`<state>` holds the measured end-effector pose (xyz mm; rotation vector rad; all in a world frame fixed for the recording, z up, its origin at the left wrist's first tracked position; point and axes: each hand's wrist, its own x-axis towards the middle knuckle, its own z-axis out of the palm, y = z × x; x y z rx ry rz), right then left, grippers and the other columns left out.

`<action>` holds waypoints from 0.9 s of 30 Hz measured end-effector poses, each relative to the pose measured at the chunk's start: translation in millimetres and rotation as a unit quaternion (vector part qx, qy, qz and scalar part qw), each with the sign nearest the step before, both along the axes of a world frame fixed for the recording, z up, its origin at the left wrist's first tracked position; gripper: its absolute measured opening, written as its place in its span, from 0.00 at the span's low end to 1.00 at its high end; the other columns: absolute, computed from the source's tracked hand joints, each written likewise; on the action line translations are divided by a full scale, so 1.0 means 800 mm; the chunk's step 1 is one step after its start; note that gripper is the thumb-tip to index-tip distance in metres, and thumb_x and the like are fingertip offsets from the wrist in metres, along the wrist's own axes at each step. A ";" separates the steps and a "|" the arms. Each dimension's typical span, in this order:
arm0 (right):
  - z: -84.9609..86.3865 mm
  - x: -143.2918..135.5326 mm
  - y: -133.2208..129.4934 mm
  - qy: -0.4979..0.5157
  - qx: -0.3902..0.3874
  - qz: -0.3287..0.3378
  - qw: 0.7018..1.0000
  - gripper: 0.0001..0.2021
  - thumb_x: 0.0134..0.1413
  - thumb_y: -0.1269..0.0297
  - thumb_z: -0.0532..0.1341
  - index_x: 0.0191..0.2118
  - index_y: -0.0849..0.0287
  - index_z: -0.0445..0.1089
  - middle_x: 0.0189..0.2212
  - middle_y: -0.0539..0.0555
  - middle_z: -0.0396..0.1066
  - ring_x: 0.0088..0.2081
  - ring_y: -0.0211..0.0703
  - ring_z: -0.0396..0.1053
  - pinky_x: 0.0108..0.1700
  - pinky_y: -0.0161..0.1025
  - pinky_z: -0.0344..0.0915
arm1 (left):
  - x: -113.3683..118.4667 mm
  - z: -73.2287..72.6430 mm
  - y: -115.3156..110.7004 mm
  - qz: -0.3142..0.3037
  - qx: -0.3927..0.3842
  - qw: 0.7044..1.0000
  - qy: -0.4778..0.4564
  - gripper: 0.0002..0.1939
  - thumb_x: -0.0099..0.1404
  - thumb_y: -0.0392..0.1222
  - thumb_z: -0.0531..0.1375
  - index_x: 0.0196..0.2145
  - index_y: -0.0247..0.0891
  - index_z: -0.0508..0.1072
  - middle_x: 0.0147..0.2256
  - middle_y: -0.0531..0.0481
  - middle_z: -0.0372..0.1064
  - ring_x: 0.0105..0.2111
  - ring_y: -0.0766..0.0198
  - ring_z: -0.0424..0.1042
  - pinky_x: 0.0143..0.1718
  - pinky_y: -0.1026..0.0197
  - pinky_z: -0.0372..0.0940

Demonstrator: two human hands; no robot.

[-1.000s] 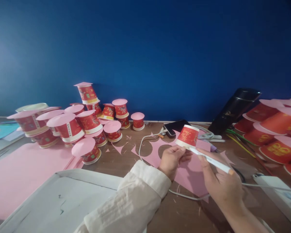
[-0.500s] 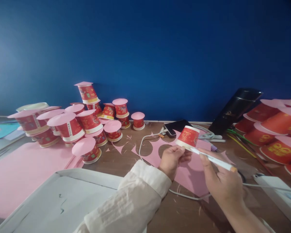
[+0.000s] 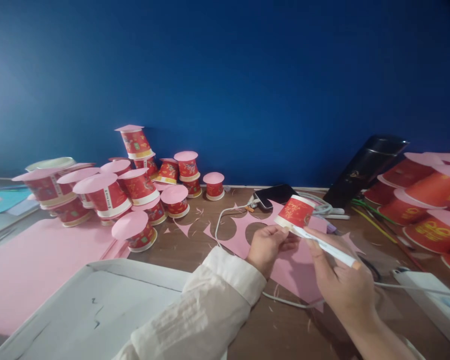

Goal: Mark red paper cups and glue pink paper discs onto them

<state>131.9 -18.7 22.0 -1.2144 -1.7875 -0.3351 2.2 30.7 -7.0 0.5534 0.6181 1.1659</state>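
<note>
A red paper cup [image 3: 295,212] with gold print is upside down, its cream rim pinched by my left hand [image 3: 268,247]. My right hand [image 3: 343,285] grips a white pen [image 3: 332,251] whose tip end lies at the cup's rim, while its orange end points toward the lower right. The exact contact of the tip is too small to tell. Beneath both hands lies a pink paper sheet [image 3: 292,275] with round cutouts.
Red cups with pink discs [image 3: 129,225] are stacked at the left, and more [image 3: 435,230] at the right. A phone [image 3: 273,195], white cable, leaning black bottle [image 3: 363,170], power strip [image 3: 431,300], pink paper [image 3: 41,270] and white sheet [image 3: 116,310] also lie about.
The cup has shifted slightly to the right and tilted a little, and the pen has moved slightly with it. Both hands keep their holds.
</note>
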 end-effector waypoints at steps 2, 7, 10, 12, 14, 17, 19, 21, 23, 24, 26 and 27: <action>0.000 -0.001 0.000 -0.005 -0.007 0.001 1.000 0.10 0.63 0.65 0.58 0.45 0.57 0.74 0.39 0.55 0.78 0.41 0.45 0.75 0.48 0.42 0.68 | 0.000 0.000 -0.001 0.006 0.001 1.000 0.004 0.28 0.41 0.55 0.76 0.30 0.28 0.77 0.28 0.43 0.75 0.30 0.62 0.74 0.41 0.56 0.69; -0.002 0.000 0.000 0.000 0.015 -0.013 1.000 0.10 0.62 0.67 0.59 0.47 0.58 0.73 0.39 0.57 0.77 0.42 0.47 0.74 0.47 0.44 0.68 | 0.001 0.000 -0.001 0.012 0.012 1.000 0.018 0.27 0.42 0.55 0.76 0.31 0.28 0.78 0.30 0.42 0.75 0.31 0.60 0.75 0.41 0.56 0.69; -0.003 0.001 0.001 -0.015 0.006 0.011 1.000 0.10 0.62 0.66 0.59 0.47 0.57 0.73 0.38 0.56 0.77 0.41 0.47 0.74 0.46 0.45 0.68 | 0.001 -0.001 -0.001 0.012 0.021 0.999 0.036 0.25 0.45 0.54 0.74 0.31 0.29 0.79 0.30 0.43 0.75 0.31 0.62 0.74 0.41 0.57 0.69; -0.004 0.001 0.003 -0.024 0.013 0.019 0.999 0.10 0.62 0.66 0.59 0.47 0.57 0.73 0.37 0.56 0.77 0.40 0.46 0.74 0.45 0.45 0.68 | 0.001 0.001 -0.001 0.015 0.029 0.998 0.049 0.23 0.47 0.53 0.73 0.31 0.30 0.79 0.30 0.43 0.75 0.30 0.63 0.74 0.41 0.57 0.69; -0.005 0.002 0.004 -0.026 0.031 0.012 0.999 0.10 0.61 0.67 0.60 0.47 0.58 0.73 0.37 0.56 0.77 0.39 0.46 0.74 0.46 0.46 0.68 | 0.000 0.005 -0.002 0.021 0.032 0.997 0.065 0.21 0.49 0.53 0.72 0.32 0.31 0.79 0.31 0.43 0.75 0.31 0.63 0.74 0.40 0.58 0.69; -0.007 0.001 0.005 -0.038 0.033 0.017 0.999 0.11 0.60 0.68 0.60 0.48 0.58 0.73 0.36 0.56 0.77 0.39 0.46 0.74 0.47 0.46 0.67 | -0.002 0.013 -0.005 0.035 0.033 0.993 0.109 0.15 0.52 0.50 0.71 0.27 0.32 0.78 0.27 0.46 0.74 0.28 0.64 0.72 0.37 0.60 0.69; -0.008 0.001 0.005 -0.040 0.025 0.031 0.998 0.11 0.60 0.69 0.60 0.48 0.58 0.73 0.37 0.56 0.76 0.39 0.46 0.73 0.46 0.45 0.67 | -0.003 0.017 -0.006 0.045 0.038 0.988 0.139 0.13 0.54 0.47 0.69 0.23 0.34 0.77 0.24 0.48 0.72 0.26 0.66 0.70 0.34 0.61 0.67; -0.008 0.001 0.005 -0.032 0.026 0.040 0.998 0.11 0.60 0.70 0.60 0.48 0.59 0.72 0.37 0.57 0.76 0.40 0.46 0.73 0.45 0.44 0.68 | -0.003 0.020 -0.007 0.051 0.042 0.986 0.156 0.13 0.55 0.46 0.68 0.22 0.34 0.76 0.23 0.49 0.71 0.26 0.66 0.70 0.34 0.61 0.67; -0.007 0.000 0.005 -0.023 0.031 0.041 0.998 0.12 0.60 0.72 0.60 0.49 0.59 0.72 0.38 0.57 0.76 0.41 0.46 0.73 0.45 0.44 0.68 | -0.003 0.022 -0.007 0.052 0.039 0.984 0.166 0.11 0.56 0.45 0.67 0.25 0.34 0.77 0.26 0.48 0.73 0.27 0.65 0.71 0.34 0.61 0.67; -0.007 0.000 0.004 -0.019 0.032 0.040 0.999 0.13 0.59 0.72 0.60 0.49 0.59 0.72 0.39 0.57 0.76 0.41 0.46 0.73 0.46 0.45 0.68 | -0.003 0.022 -0.007 0.051 0.038 0.983 0.172 0.10 0.57 0.44 0.67 0.26 0.34 0.78 0.27 0.47 0.74 0.27 0.64 0.71 0.35 0.60 0.68; -0.007 0.000 0.004 -0.009 0.024 0.040 0.999 0.13 0.59 0.72 0.60 0.49 0.59 0.72 0.39 0.57 0.76 0.41 0.46 0.73 0.46 0.45 0.68 | -0.002 0.021 -0.007 0.051 0.044 0.979 0.194 0.09 0.58 0.43 0.65 0.27 0.34 0.78 0.29 0.46 0.74 0.28 0.64 0.71 0.34 0.60 0.67; -0.007 0.000 0.004 -0.004 0.019 0.045 0.999 0.13 0.59 0.72 0.60 0.49 0.58 0.72 0.39 0.57 0.76 0.41 0.46 0.73 0.46 0.45 0.68 | -0.002 0.021 -0.007 0.051 0.053 0.975 0.208 0.08 0.59 0.42 0.64 0.27 0.34 0.78 0.28 0.47 0.74 0.27 0.64 0.71 0.34 0.60 0.66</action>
